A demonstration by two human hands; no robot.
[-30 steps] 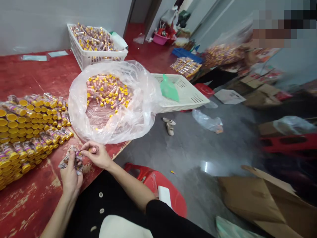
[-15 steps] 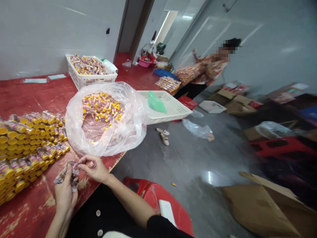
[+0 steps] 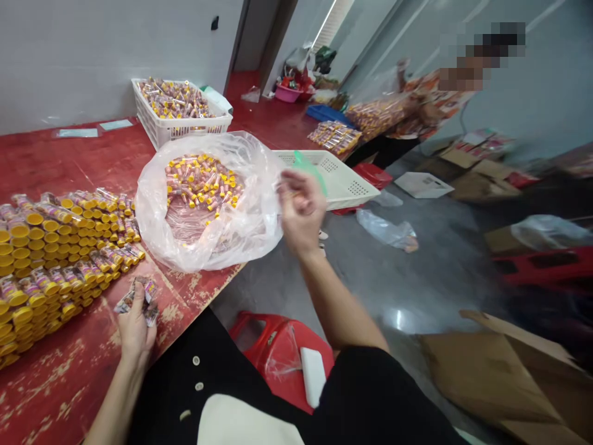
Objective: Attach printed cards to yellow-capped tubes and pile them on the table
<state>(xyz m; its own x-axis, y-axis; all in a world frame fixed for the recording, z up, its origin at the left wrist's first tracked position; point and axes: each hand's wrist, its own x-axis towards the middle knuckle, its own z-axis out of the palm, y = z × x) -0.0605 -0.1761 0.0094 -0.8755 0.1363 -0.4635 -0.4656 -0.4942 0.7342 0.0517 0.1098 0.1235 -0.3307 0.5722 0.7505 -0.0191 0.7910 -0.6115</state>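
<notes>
Here, lower left, left hand (image 3: 135, 324) pinching printed wrappers (image 3: 151, 293), middle, blurry right hand (image 3: 302, 213) curled, can't tell if empty, hiding some green plastic (image 3: 309, 164).

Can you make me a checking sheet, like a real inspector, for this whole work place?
Surface: red table, paint worn pale near the front edge.
Job's things: printed slips; stacked yellow-capped tubes; big clear bag and white crate, both with more tubes inside.
Clutter: crumpled plastic on the floor; open cardboard box; flat white object on a red stool.
Hands: left hand grips the slips; right hand is beside the bag, fingers curled, too blurred to tell what it holds.
Cables: nothing seen clearly.
Surroundings: grey walls; a co-worker in a patterned top, blurred.
</notes>
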